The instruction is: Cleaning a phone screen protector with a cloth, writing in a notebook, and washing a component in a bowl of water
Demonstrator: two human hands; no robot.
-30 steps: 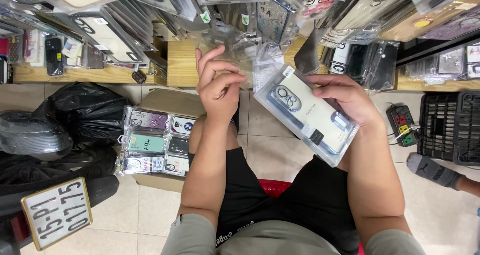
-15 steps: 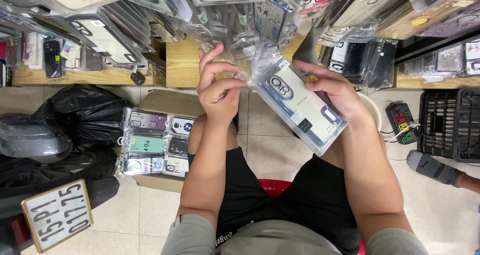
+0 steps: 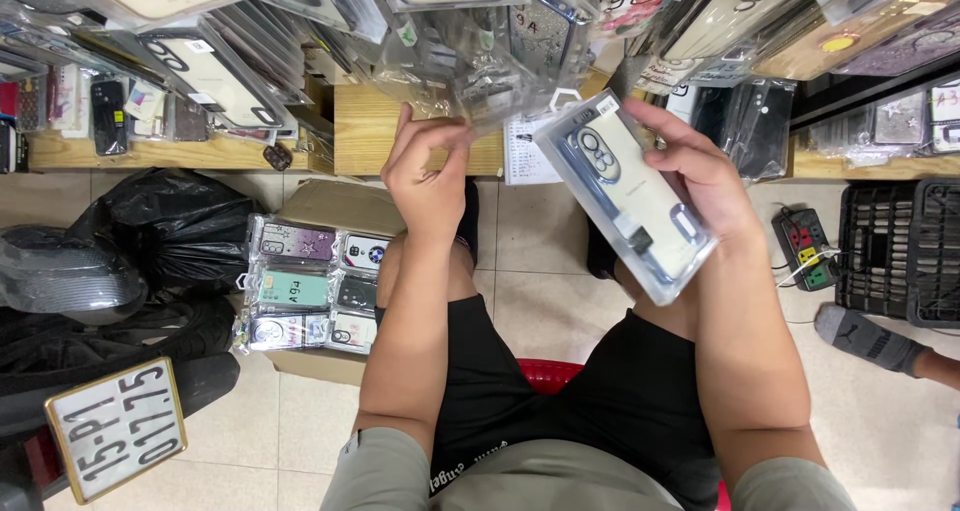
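A pale cream phone case (image 3: 632, 193) in clear packaging, tilted diagonally, apparently with a dark camera ring at top.

A seated person wears a grey-green short-sleeved shirt (image 3: 560, 476), its sleeves ending above the elbow, and black shorts (image 3: 560, 401) with small white lettering near the waist; both forearms bare.

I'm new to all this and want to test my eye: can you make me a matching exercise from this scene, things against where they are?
Things:
1. packaged phone case
2. black bag
3. power strip
4. black crate

Places:
A. far right on the floor
B. held in the right hand
C. on the left, by the cardboard box
D. on the floor, just left of the crate

Pairs: 1-B, 2-C, 3-D, 4-A
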